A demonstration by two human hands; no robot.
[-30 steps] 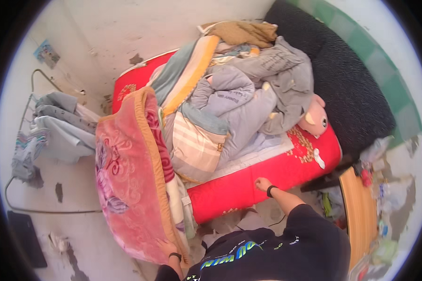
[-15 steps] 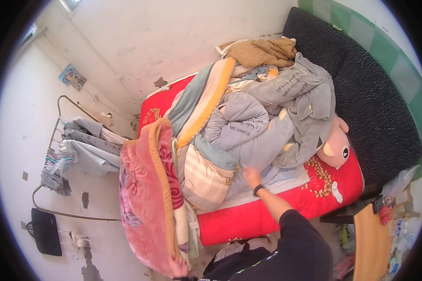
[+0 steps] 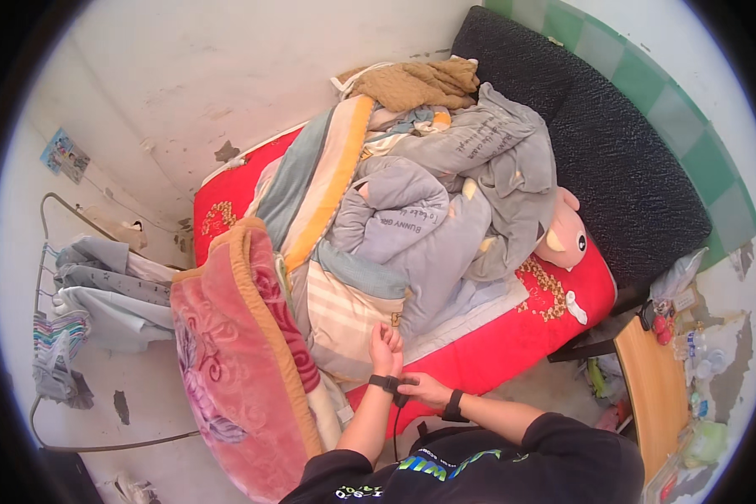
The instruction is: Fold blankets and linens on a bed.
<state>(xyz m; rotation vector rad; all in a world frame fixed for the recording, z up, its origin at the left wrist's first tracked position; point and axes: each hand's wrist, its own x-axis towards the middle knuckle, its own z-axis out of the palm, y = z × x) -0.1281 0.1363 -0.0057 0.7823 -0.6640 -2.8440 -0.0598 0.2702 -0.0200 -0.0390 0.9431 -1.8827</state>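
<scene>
My left hand is raised in front of the bed, palm up, its fingers loosely curled around nothing. A black wristband with a small dark device circles my left wrist. The fingers of my right hand are closed on this band at its inner side; a thin dark cable hangs below it. My right wrist wears a second black band. Behind my left hand lies a cream-and-beige striped quilt. To the left a thick pink flowered blanket with an orange border drapes over the bed's end.
Grey bedding is heaped on the red bed sheet, beside a pink plush toy and the black headboard. A brown blanket lies against the wall. A clothes rack stands left, a wooden table right.
My left hand has let go of the pink blanket and come up to the middle. My right hand has left the grey bedding for the left wristband. The view has turned rightward.
</scene>
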